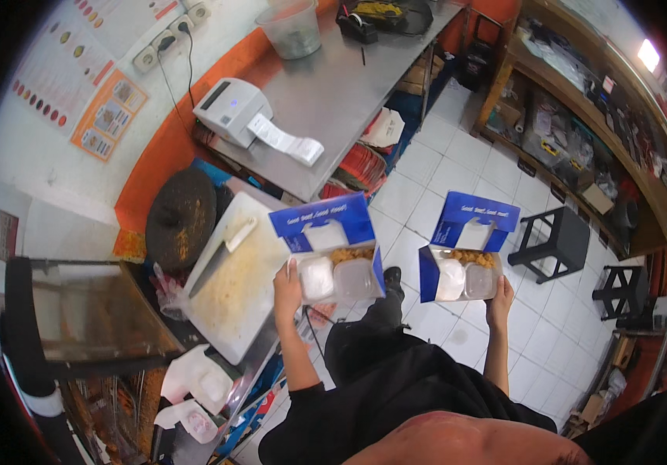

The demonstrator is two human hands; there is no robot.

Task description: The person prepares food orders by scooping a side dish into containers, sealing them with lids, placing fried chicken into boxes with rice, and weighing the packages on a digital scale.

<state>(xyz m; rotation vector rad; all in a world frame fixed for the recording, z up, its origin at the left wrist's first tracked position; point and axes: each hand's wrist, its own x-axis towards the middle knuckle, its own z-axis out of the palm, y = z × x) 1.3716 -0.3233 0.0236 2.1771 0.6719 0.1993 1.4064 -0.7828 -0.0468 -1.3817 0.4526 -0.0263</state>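
My left hand (288, 289) grips the left side of a blue cardboard food box (333, 220), its lid raised. Inside lie a white wrapped portion (316, 278), a clear-lidded container (352, 279) and brown fried food (352, 254). A second blue box (475, 218), also with its lid up, is held at its lower right by my right hand (500, 294). It holds a similar white portion (451, 279), a clear-lidded container (480, 281) and fried food (473, 257). The boxes are apart, held above the floor. My fingers under them are mostly hidden.
Left of me, a knife (223, 253) lies on a white cutting board (239, 297), beside a dark round stone mortar (181, 218). A label printer (232, 110) stands on the metal table (333, 87). Black stools (554, 244) stand to the right, near wooden shelves (578, 110).
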